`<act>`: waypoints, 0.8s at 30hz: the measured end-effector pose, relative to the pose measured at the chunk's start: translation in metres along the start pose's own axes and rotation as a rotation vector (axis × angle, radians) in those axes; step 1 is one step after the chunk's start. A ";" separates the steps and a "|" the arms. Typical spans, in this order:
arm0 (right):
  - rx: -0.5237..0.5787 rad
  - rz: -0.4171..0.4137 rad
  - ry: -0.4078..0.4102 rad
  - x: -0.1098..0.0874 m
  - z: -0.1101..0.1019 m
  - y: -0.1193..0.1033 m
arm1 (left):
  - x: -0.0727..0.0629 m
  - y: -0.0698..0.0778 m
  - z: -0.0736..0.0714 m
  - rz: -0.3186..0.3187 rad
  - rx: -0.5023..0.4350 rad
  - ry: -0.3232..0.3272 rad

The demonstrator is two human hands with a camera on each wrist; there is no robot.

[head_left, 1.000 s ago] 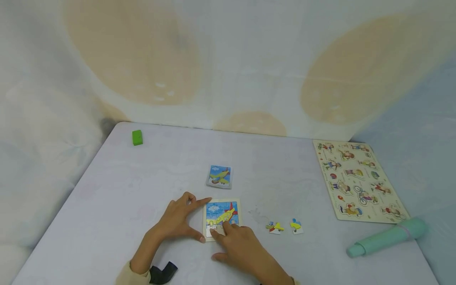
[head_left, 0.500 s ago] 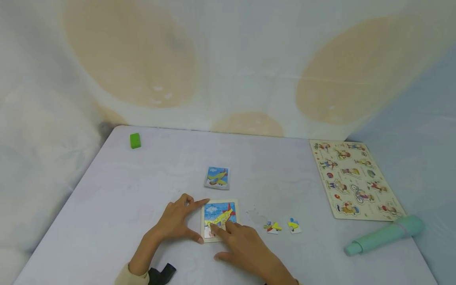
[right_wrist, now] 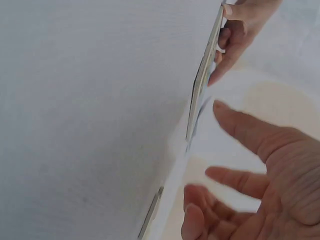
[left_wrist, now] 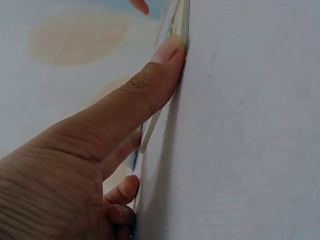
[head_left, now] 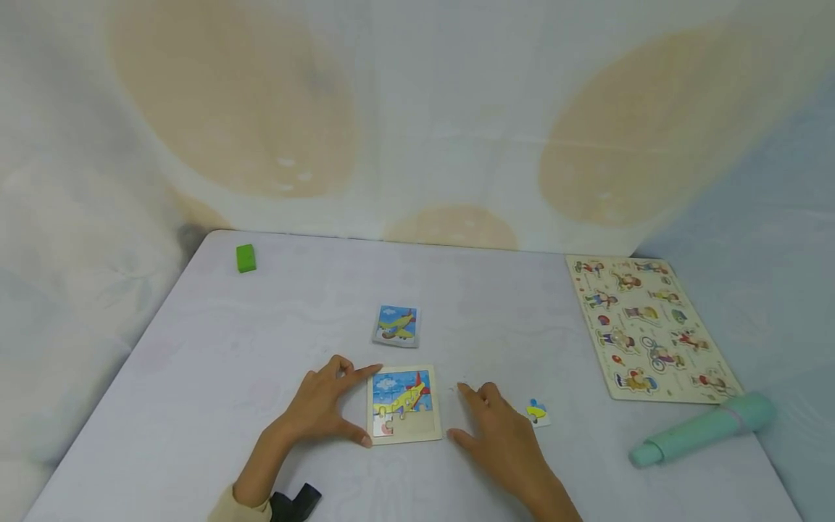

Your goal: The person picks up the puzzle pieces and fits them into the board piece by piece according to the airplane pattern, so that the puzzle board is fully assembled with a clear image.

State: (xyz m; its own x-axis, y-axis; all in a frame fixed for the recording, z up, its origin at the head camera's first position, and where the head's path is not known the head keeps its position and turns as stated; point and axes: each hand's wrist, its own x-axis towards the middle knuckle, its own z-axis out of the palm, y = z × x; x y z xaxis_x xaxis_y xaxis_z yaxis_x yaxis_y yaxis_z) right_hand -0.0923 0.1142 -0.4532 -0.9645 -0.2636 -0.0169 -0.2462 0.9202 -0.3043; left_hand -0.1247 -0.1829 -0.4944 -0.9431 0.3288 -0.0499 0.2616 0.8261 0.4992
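A square wooden puzzle tray (head_left: 404, 438) lies near the middle front of the table, with airplane jigsaw pieces (head_left: 404, 393) across its upper part and lower left corner. Bare wood shows at its lower right. My left hand (head_left: 322, 402) holds the tray's left side, thumb at the near corner and index finger at the far one. To the right of the tray hovers my right hand (head_left: 502, 435), thumb and index finger apart with nothing between them. A loose yellow-and-blue puzzle piece (head_left: 538, 412) lies just beyond it. Other loose pieces are hidden by this hand.
An airplane picture card (head_left: 396, 325) lies behind the tray. At the back left is a green block (head_left: 246, 258). A figure puzzle board (head_left: 652, 330) and a rolled mint-green mat (head_left: 704, 431) lie on the right. A black object (head_left: 296, 503) is by my left wrist.
My right hand has lifted from the tray's lower left piece and moved right, over the loose pieces. My left hand stays on the tray.
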 end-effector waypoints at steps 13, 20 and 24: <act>0.160 0.300 0.005 -0.007 -0.005 0.031 | 0.000 0.000 0.001 -0.016 -0.003 0.000; 0.151 0.312 0.013 -0.010 -0.003 0.037 | -0.001 0.000 0.001 -0.024 -0.017 0.001; 0.150 0.322 0.002 -0.009 -0.003 0.038 | 0.000 0.000 0.000 -0.022 -0.020 -0.008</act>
State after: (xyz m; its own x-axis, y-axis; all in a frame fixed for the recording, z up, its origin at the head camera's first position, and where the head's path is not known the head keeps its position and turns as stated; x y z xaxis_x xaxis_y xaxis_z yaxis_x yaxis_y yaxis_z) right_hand -0.0928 0.1524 -0.4617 -0.9906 0.0343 -0.1328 0.0876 0.9030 -0.4206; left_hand -0.1247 -0.1831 -0.4950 -0.9469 0.3142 -0.0683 0.2362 0.8238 0.5153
